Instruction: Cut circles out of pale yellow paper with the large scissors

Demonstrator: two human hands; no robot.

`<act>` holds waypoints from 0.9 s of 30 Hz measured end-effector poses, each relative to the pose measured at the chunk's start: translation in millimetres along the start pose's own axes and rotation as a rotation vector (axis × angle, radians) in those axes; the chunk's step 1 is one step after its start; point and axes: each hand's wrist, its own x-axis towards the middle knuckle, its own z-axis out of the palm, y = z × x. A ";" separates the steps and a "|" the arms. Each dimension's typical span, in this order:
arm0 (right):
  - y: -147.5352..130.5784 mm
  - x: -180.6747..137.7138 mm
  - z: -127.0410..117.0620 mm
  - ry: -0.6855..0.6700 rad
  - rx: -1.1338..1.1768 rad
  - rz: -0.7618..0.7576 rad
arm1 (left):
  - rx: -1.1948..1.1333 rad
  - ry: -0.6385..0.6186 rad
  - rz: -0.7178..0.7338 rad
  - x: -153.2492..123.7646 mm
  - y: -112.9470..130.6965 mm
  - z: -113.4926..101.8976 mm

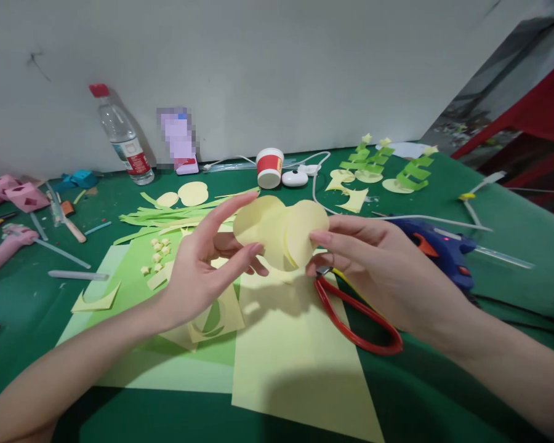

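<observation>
Both hands hold a fanned stack of pale yellow paper circles [277,231] above the table. My left hand [203,264] pinches the left side of the stack, its index finger stretched along the top edge. My right hand [373,264] grips the right side with its fingertips. Under the hands lie a yellow paper sheet [295,351] and a light green sheet [133,326] with cut-out scraps. Red-handled scissors [360,317] lie just below my right hand.
A blue glue gun [443,249] lies right of my right hand. Green paper strips [166,218], small paper stars [159,249], a water bottle [122,138], a red-and-white cup [269,167], green paper trees [388,163] and pink glue guns [4,246] sit on the green table.
</observation>
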 end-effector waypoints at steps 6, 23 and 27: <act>1.7 -0.5 0.7 0.016 -0.011 -0.017 | 0.142 -0.001 0.101 -0.8 -2.9 -3.0; 7.7 -0.2 4.9 0.116 -0.240 -0.058 | 0.071 -0.016 -0.044 6.7 -4.7 -4.5; 8.0 2.6 4.9 0.088 -0.298 0.031 | 0.088 -0.024 -0.121 7.9 -6.5 -3.2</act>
